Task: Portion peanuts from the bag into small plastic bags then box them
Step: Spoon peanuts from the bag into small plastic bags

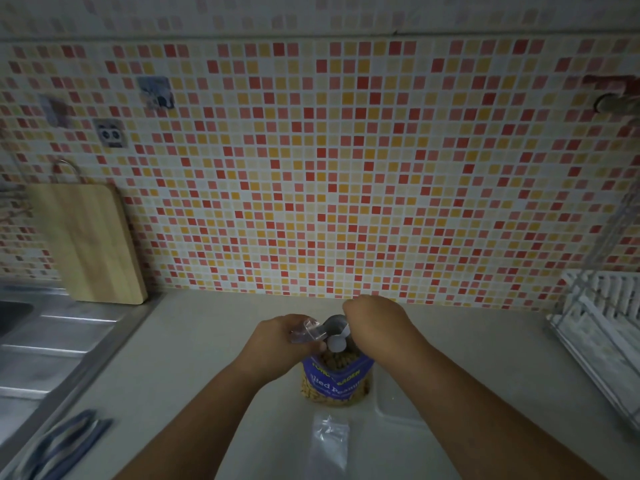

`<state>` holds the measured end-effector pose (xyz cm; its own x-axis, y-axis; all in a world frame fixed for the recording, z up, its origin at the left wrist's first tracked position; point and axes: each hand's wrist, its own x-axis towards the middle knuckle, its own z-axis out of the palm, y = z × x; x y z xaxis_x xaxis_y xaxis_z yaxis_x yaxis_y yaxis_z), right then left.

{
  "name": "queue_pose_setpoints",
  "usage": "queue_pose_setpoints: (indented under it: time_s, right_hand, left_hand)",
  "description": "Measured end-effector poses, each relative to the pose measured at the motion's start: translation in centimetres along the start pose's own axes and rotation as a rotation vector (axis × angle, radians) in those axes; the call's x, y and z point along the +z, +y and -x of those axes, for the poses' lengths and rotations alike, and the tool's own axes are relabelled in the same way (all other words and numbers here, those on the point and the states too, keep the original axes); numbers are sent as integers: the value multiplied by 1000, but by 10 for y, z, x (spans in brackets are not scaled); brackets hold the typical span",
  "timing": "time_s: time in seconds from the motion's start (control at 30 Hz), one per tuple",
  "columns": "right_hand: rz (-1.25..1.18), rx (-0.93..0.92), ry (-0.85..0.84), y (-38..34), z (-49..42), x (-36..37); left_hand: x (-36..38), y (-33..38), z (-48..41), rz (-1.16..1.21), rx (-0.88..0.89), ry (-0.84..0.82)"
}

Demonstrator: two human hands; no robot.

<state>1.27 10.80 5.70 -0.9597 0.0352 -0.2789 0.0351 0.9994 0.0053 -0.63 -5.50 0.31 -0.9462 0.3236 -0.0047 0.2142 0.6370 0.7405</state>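
Head view: the step in hand is judged to be filling. The metal scoop (334, 323) should be tipped slowly, its lip well inside the mouth of the small plastic bag (306, 332), and that mouth held wide above the peanut bag (334, 374) so that strays are caught. The small plastic bag is pinched at its rim by the left hand (277, 337), fingers curled. The right hand (374, 323) is closed knuckles-up round the scoop's handle, which is hidden. The peanut bag stands open on the desk (207, 341) just beneath both hands. A spare clear bag (329, 438) lies nearer, with a white container (394, 400) beside it.
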Motion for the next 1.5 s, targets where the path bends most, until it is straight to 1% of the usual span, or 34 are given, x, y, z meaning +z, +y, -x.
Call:
queue_pose_setpoints:
  time_s: [0.1, 0.17, 0.3, 0.5, 0.7, 0.77, 0.83, 0.87, 0.97, 1.13, 1.3, 1.43, 1.5]
  right_hand:
    - [21, 36, -49, -4, -3, 8]
    - [24, 67, -43, -8, -9, 26]
    - [-31, 118, 62, -9, -9, 46]
    - [-236, 190, 134, 6, -14, 53]
    - [-444, 305, 70, 28, -24, 62]
    - [-394, 287, -16, 36, -29, 61]
    - [-226, 280, -185, 40, -33, 55]
    - [-171, 276, -241, 40, -34, 51]
    - [-136, 270, -373, 45, -34, 41]
    - [-102, 307, -432, 51, -30, 34]
    - [-181, 392, -397, 66, -32, 26]
    - [-286, 524, -221, 76, -27, 10]
    - [-317, 540, -174, 77, -26, 4]
  left_hand:
    - [0, -1, -2, 8, -20, -21]
    - [1, -1, -1, 3, -30, -46]
    - [3, -3, -1, 8, -41, -65]
    - [5, -2, 0, 33, -47, -57]
    - [2, -5, 1, 96, -50, -57]
    - [-2, -5, 1, 135, -55, -19]
    - [-5, -4, 0, 135, -57, 18]
    - [-7, -4, 0, 133, -57, 28]
    - [-10, -3, 0, 107, -50, 31]
    - [-11, 1, 0, 49, -11, 31]
    - [-10, 0, 0, -136, 53, 34]
    - [-6, 5, -2, -318, 122, 36]
    - [-3, 9, -3, -360, 144, 41]
